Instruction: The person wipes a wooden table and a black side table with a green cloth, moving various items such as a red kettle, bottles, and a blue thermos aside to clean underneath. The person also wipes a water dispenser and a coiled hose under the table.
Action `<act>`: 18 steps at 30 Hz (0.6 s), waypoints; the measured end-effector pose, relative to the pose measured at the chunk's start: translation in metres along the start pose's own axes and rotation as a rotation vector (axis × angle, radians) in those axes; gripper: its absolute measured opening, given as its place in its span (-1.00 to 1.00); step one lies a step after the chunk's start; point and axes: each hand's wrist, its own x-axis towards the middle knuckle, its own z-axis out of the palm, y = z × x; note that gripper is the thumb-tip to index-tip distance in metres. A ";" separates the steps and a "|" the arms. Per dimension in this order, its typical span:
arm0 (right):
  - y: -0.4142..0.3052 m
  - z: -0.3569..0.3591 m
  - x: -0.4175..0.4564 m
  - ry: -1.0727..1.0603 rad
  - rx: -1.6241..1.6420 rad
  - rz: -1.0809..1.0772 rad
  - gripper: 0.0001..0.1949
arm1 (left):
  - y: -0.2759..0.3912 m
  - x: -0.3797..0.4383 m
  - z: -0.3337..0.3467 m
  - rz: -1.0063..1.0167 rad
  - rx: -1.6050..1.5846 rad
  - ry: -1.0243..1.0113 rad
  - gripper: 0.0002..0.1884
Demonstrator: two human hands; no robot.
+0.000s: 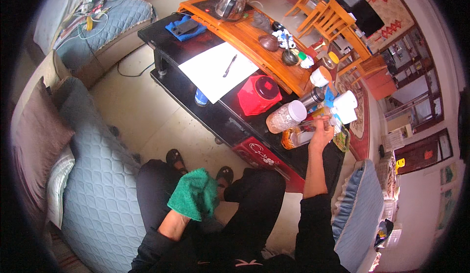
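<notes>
A green cloth is draped over my left hand, hiding its fingers; only the wrist shows below it. This hand is above my lap, between my knees. To the right, my right hand has its fingers around the upper part of a clear bottle with orange-brown contents at its base. The bottle is at the near right end of the black table. Beside it is a clear jar with a pale lid. A red box with a dark round lid is farther left.
White paper with a black pen lies on the table. A wooden tea tray carries a glass kettle and several small pots. A steel tumbler and a white paper roll crowd the right end. A quilted sofa flanks me.
</notes>
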 end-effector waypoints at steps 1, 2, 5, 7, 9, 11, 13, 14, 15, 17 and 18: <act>0.003 -0.002 0.004 -0.012 -0.016 0.025 -0.82 | 0.004 0.000 -0.001 0.033 0.063 0.003 -0.80; 0.005 -0.007 0.008 -0.025 -0.032 0.049 -0.82 | 0.010 0.001 0.003 0.001 -0.078 0.096 -0.77; -0.011 -0.005 -0.002 -0.121 -0.163 0.060 -0.69 | 0.047 0.002 0.032 0.006 -0.374 0.286 -0.68; -0.027 -0.005 -0.018 -0.116 -0.276 0.020 -0.53 | 0.067 0.001 0.028 0.132 -0.421 0.277 -0.61; -0.028 -0.038 -0.030 0.016 -0.491 -0.153 -0.56 | 0.086 0.006 0.012 0.237 -0.458 0.265 -0.52; -0.052 -0.031 -0.066 0.121 -0.752 -0.327 -0.68 | 0.117 0.005 0.015 0.309 -0.526 0.288 -0.46; -0.064 0.024 -0.115 -0.145 -0.648 -0.282 -0.81 | 0.091 0.010 -0.026 0.489 -0.475 0.272 -0.55; -0.067 0.059 -0.138 -0.465 -0.592 -0.182 -0.82 | 0.082 0.014 -0.040 0.526 -0.467 0.307 -0.55; -0.064 0.089 -0.156 -0.774 -0.548 -0.079 -0.82 | 0.074 0.021 -0.047 0.527 -0.469 0.334 -0.55; -0.026 0.153 -0.186 -1.087 -0.393 0.322 -0.69 | 0.065 0.028 -0.057 0.500 -0.471 0.405 -0.54; 0.008 0.175 -0.189 -1.181 -0.366 0.337 -0.62 | 0.061 0.033 -0.061 0.486 -0.484 0.425 -0.54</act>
